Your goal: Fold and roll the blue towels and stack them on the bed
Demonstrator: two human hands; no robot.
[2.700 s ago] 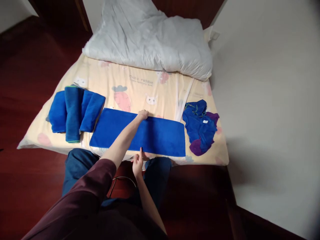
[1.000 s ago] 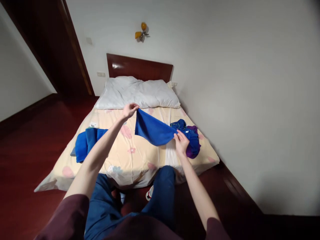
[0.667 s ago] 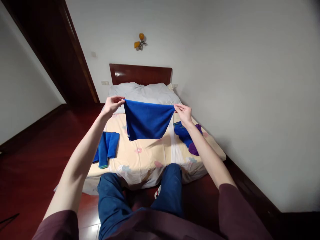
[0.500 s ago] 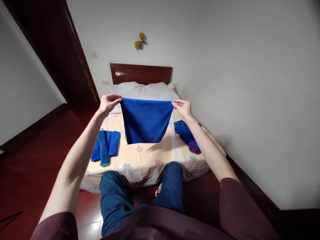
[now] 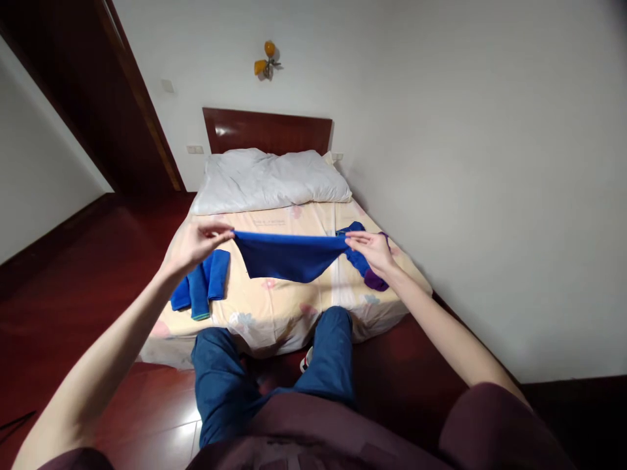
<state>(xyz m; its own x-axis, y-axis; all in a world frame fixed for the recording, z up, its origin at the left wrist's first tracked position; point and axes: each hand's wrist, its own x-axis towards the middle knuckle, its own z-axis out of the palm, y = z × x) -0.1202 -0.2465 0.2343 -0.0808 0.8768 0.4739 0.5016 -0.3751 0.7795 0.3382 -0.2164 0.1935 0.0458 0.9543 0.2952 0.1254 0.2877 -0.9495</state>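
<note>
A blue towel (image 5: 294, 256) is stretched between my two hands over the bed. My left hand (image 5: 198, 245) pinches its upper left corner, and my right hand (image 5: 371, 249) pinches the upper right one. The lower edge of the cloth hangs close to the sheet; whether it touches I cannot tell. Below my left hand lie several folded blue towels (image 5: 214, 274), one with a green edge. Partly behind my right hand is a loose heap of blue cloths (image 5: 357, 261) with a purple cloth (image 5: 376, 279) at its near end.
The bed (image 5: 279, 313) has a flowered cream sheet. A white quilt or pillow (image 5: 274, 179) lies across its far end, before the dark wooden headboard (image 5: 269, 130). A white wall (image 5: 480, 196) runs along the right. My knees are against or near the bed's front edge.
Both hands have come down with the towel, which now hangs lower and looks foreshortened. They are slightly farther apart. The view has tilted, showing more of the bed's far end.
</note>
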